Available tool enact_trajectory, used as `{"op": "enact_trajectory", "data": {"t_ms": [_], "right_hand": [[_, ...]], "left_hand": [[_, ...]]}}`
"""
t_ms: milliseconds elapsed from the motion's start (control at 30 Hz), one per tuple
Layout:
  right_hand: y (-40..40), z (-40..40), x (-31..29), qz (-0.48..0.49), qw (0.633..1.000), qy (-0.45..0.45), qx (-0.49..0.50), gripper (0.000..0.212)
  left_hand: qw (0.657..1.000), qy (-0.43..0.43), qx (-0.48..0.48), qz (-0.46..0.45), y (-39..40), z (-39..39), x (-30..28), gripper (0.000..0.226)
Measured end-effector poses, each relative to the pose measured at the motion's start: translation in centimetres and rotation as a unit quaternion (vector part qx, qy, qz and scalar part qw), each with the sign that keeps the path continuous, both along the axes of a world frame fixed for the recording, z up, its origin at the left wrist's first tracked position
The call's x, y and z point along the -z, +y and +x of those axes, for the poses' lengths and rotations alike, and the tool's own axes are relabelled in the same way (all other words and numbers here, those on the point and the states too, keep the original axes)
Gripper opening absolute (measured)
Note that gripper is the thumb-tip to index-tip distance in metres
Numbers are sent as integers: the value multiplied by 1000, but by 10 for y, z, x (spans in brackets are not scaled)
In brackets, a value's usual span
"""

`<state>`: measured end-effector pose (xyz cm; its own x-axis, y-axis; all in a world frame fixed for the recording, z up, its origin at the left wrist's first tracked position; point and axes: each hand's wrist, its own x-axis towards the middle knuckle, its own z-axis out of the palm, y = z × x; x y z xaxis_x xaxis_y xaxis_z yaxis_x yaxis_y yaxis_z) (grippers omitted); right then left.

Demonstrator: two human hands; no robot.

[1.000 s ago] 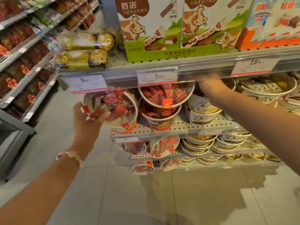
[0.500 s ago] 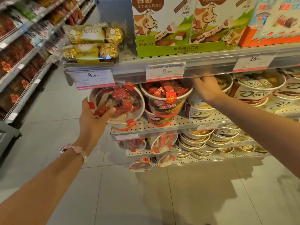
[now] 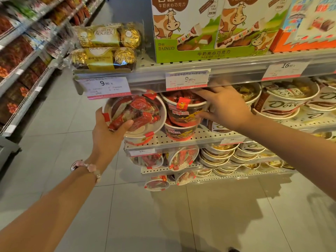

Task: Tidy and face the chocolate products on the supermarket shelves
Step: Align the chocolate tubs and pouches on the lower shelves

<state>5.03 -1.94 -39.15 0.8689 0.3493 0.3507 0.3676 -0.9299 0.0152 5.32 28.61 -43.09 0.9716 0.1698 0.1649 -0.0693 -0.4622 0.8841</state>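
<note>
Left hand [image 3: 109,135]: a tilted clear-lidded tub [image 3: 135,116] of red-wrapped chocolates is gripped from below, thumb laid across the lid, just left of the stacked red tubs [image 3: 183,115].
Stacked red tubs: stood on the perforated shelf [image 3: 181,140], one atop the other.
Right hand [image 3: 223,106]: the upper stacked tub is clasped at its right side, fingers curled round it.
Dove tubs [image 3: 280,104]: ranged right of the stack.

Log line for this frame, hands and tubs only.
left hand grips tilted clear-lidded round tub of red-wrapped chocolates | right hand holds top red-and-brown tub of stacked pair | perforated metal shelf below
</note>
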Motion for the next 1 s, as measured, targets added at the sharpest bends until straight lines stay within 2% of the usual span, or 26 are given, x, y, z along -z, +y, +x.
{"op": "enact_trajectory", "data": {"t_ms": [167, 300, 433, 533, 700, 800, 867, 1000], "right_hand": [[17, 2, -3, -6, 999, -18, 47, 79], [5, 0, -5, 10, 1000, -11, 0, 84], [-3, -6, 1, 45, 998, -36, -16, 72], [0, -5, 2, 37, 998, -43, -19, 64], [14, -8, 5, 34, 998, -58, 5, 62], [21, -18, 13, 33, 994, -101, 15, 63], [26, -28, 22, 22, 990, -140, -8, 61], [53, -38, 29, 2, 975, -168, -146, 57]], "left_hand": [[1000, -7, 15, 10, -1, -2, 1, 69], [1000, -2, 22, -7, 3, -2, 2, 68], [996, -1, 74, -52, 7, -7, 2, 62], [992, -2, 101, -80, 9, -10, -2, 61], [984, 22, 122, -126, 17, -19, -14, 54], [984, 41, 121, -127, 19, -26, -20, 48], [982, 53, 114, -138, 20, -31, -26, 45], [983, 71, 99, -140, 20, -35, -36, 40]]}}
